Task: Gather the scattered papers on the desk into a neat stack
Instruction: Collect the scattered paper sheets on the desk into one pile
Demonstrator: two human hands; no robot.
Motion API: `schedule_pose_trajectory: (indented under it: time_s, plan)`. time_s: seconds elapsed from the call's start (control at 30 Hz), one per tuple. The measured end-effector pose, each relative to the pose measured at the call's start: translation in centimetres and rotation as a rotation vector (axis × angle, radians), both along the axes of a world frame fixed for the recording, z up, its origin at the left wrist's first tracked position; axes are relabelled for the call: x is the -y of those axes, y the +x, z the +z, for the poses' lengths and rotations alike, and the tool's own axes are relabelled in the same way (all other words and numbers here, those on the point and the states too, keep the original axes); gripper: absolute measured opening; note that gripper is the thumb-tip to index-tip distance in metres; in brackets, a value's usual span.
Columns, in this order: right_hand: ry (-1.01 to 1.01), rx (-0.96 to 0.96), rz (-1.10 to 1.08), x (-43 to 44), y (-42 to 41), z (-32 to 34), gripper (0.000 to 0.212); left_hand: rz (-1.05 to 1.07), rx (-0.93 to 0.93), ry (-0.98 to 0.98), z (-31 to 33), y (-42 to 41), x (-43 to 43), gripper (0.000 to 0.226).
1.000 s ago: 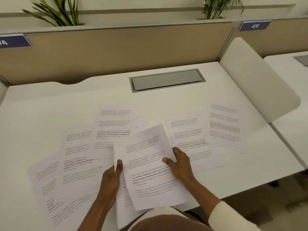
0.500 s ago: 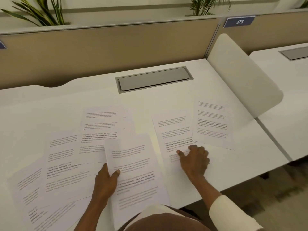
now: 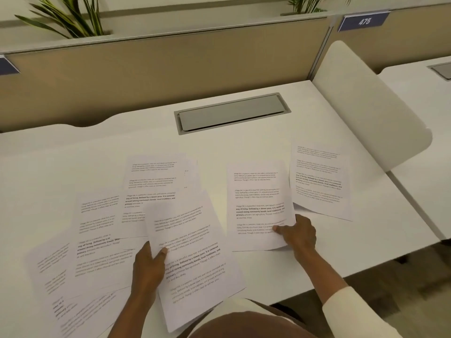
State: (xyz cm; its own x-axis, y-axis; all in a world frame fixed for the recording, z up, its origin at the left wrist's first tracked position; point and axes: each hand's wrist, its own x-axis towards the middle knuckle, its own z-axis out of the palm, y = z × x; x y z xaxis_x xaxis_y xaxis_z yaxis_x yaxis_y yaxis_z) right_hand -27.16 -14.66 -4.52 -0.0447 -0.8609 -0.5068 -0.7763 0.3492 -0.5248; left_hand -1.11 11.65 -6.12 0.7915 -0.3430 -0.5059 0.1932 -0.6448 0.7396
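Thin white printer paper, so it's light, floppy and slidey on that smooth desk [image 3: 244,147]. Nearest me, the left hand [image 3: 148,267] has its thumb pinched on the edge of the sheet [image 3: 195,259] hanging over the desk's front edge. Just beyond, the right hand [image 3: 299,234] is clamped on the lower right corner of the next page [image 3: 258,203]. More pages [image 3: 97,228] fan out to the left, one more [image 3: 319,179] farther right. I'd grab corners or edges, since flat sheets are hard to lift and crease easily.

Printed papers [image 3: 156,181] scattered, overlapping
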Motion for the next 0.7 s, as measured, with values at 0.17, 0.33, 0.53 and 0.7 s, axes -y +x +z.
schedule_pose_trajectory:
  time_s: [0.17,0.33,0.53,0.7]
  plan:
    - [0.081,0.572,-0.184,-1.3,-0.2,0.0,0.031,0.053,-0.051,-0.057,0.1,1.2,-1.1,0.047]
    - [0.198,0.821,-0.081,-1.9,-0.5,0.7,0.037,0.095,-0.136,-0.177,-0.1,1.7,-1.8,0.044]
    - [0.054,0.879,-0.178,-1.7,-1.2,0.6,0.038,0.110,-0.134,-0.240,-0.4,2.4,-1.9,0.046]
    - [0.022,0.849,-0.057,-0.9,-2.5,2.0,0.035,0.148,-0.201,-0.337,-0.2,2.0,-1.4,0.045]
